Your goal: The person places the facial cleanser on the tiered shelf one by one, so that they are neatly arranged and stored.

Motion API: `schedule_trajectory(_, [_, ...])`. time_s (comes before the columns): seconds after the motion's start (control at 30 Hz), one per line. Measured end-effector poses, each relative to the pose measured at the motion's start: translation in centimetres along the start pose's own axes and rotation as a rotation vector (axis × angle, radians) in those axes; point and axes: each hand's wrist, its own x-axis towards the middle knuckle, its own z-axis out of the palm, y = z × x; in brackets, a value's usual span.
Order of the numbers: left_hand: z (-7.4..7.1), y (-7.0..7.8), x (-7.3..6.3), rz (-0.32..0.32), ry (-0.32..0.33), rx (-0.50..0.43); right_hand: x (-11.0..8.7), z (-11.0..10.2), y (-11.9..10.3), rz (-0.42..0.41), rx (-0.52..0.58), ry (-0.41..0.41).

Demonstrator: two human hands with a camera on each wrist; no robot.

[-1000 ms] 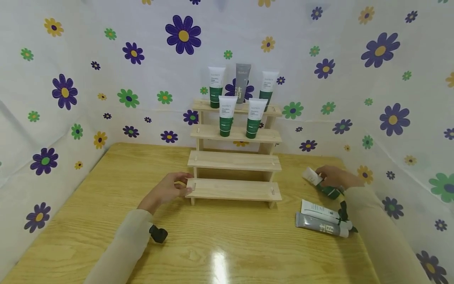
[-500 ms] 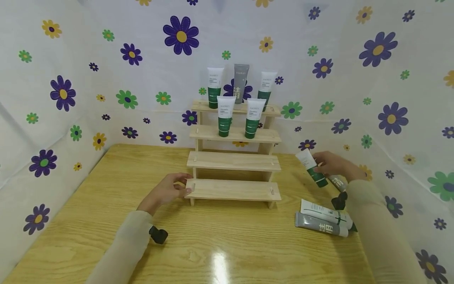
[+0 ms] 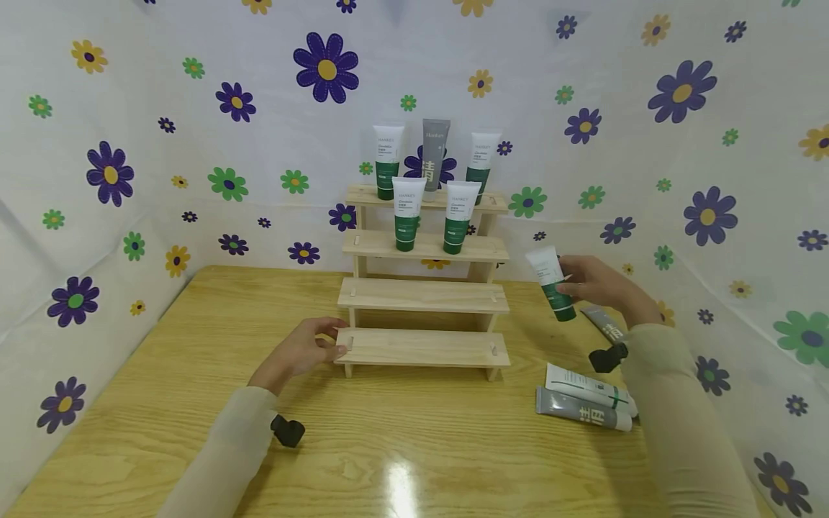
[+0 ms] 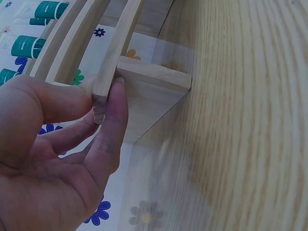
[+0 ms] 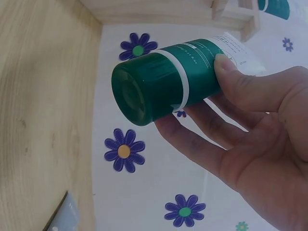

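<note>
My right hand [image 3: 599,284] grips a white and green squeeze tube [image 3: 550,283] above the table, right of the shelf. In the right wrist view the green cap [image 5: 130,94] points left, thumb on one side and fingers on the other. My left hand [image 3: 306,351] pinches the left end of the lowest step of a four-tier wooden display shelf [image 3: 424,347]; the left wrist view shows thumb above and fingers below the board [image 4: 108,79]. On the top step stand two white-green tubes [image 3: 388,162] and a grey tube [image 3: 435,155]. Two white-green tubes [image 3: 406,214] stand one step lower.
On the table's right side lie a white tube [image 3: 586,387] and a grey tube [image 3: 583,409] side by side. Another grey tube [image 3: 604,323] lies behind them, below the right hand. Flower-printed cloth [image 3: 272,144] encloses the wooden table [image 3: 363,446] at the back and sides.
My right hand has lifted the white-green tube off the table and moved it left and up, tilting it more upright. A grey tube behind it came into view. My left hand stays on the shelf.
</note>
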Motion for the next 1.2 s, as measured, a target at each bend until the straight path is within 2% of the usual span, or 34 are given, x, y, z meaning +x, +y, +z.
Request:
schedule_trajectory(0.2, [-0.1,0.1,-0.1,0.02,-0.011,0.007,0.2,0.0,-1.4,-0.072,0.017,0.025])
schedule_trajectory(0.47, [0.0,0.0,-0.1,0.001,-0.008,-0.005,0.4,0.3,-3.4,-0.141,0.005,0.062])
schedule_trajectory(0.67, [-0.1,0.2,-0.1,0.005,-0.009,0.002,0.9,0.4,-4.7,-0.203,-0.011,0.134])
schedule_trajectory(1.1, [-0.2,0.1,0.0,0.011,-0.01,-0.008,1.5,1.2,-7.5,-0.209,-0.013,0.172])
schedule_trajectory(1.2, [-0.3,0.0,0.0,0.012,-0.01,-0.009,1.8,1.3,-7.7,-0.233,-0.01,0.178])
